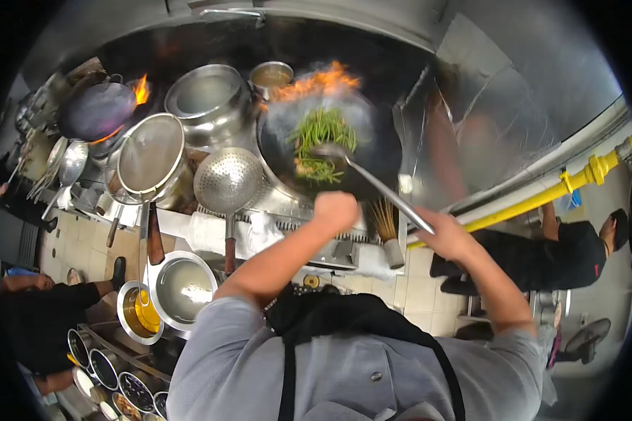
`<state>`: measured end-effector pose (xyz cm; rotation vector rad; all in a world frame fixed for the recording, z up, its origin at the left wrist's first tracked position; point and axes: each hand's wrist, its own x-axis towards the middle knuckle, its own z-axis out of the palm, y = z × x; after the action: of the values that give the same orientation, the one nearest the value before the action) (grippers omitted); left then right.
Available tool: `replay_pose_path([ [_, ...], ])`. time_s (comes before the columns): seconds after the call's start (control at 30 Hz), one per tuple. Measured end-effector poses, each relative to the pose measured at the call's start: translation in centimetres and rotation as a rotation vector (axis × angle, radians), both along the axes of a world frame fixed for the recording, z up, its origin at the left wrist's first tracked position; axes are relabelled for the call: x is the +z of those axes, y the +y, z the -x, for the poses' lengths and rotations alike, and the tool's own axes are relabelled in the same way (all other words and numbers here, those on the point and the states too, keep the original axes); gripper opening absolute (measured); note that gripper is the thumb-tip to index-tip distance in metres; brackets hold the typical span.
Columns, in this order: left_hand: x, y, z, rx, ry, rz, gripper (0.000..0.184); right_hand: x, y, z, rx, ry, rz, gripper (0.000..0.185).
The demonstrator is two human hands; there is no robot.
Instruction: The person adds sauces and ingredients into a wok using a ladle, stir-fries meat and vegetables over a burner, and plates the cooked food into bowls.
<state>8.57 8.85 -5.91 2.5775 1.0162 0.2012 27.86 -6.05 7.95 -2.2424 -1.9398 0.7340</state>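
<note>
My left hand [337, 211] is closed at the near edge of a dark wok [379, 158], and what it grips is hidden. My right hand [444, 236] holds the handle of a metal ladle [386, 190] to the right of the wok. The ladle's bowl rests among green beans [323, 131] in the wok. Smoke rises over the beans, and orange flames [323, 81] flare at the wok's far side.
A perforated skimmer [229, 179], a mesh strainer [151, 153] and a large pot [205, 95] stand left. A second wok [97, 111] has flames beside it. Bamboo brush [384, 219] lies near the stove edge; yellow pipe [541, 201] runs right. Other people [555, 252] are on both sides.
</note>
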Motion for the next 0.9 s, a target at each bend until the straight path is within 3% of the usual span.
replay_pose_path([
  [0.03,4.4,-2.3,1.6,-0.082,0.007,0.016,0.040,1.5,-1.7,-2.1,0.117,0.039,-0.039,0.058],
  [0.1,6.1,-4.1,1.5,-0.094,0.068,0.030,0.039,1.4,-3.1,-3.3,0.232,0.049,-0.100,0.059],
  [0.17,3.6,-1.5,0.5,-0.040,0.022,-0.044,0.041,-0.5,-0.7,-2.1,0.119,-0.150,0.066,0.059],
  [0.23,-1.7,0.1,-0.9,0.021,0.002,-0.053,0.044,-6.9,4.1,-2.7,0.094,-0.196,0.008,0.058],
  [0.3,-2.9,-0.5,-1.5,0.118,0.018,-0.039,0.047,-7.9,6.5,-1.1,-0.040,-0.208,-0.042,0.057],
  [0.33,-1.8,-3.0,-1.4,0.086,0.069,0.051,0.051,-7.1,6.6,-1.4,-0.032,-0.207,-0.060,0.057],
  [0.43,-0.1,-8.0,0.2,0.004,0.022,-0.081,0.045,-5.0,5.1,-1.7,-0.116,-0.111,-0.151,0.054],
  [0.57,-1.8,0.3,-0.8,0.122,0.073,-0.043,0.044,-0.8,0.1,-3.5,0.063,-0.009,-0.096,0.053],
  [0.63,0.3,-1.6,-0.4,0.054,0.077,-0.054,0.044,3.1,-1.6,-4.0,0.258,-0.064,0.006,0.051],
  [0.73,3.5,-2.3,0.1,0.012,0.094,-0.044,0.044,0.0,-0.2,-3.7,0.278,-0.093,-0.042,0.050],
  [0.83,-2.7,-0.6,-0.7,0.134,0.029,-0.076,0.043,-3.4,4.6,-0.2,0.116,-0.192,0.069,0.050],
  [0.9,-2.4,-4.8,-0.5,0.068,0.076,-0.013,0.042,-6.0,6.8,-0.3,0.021,-0.245,-0.130,0.048],
])
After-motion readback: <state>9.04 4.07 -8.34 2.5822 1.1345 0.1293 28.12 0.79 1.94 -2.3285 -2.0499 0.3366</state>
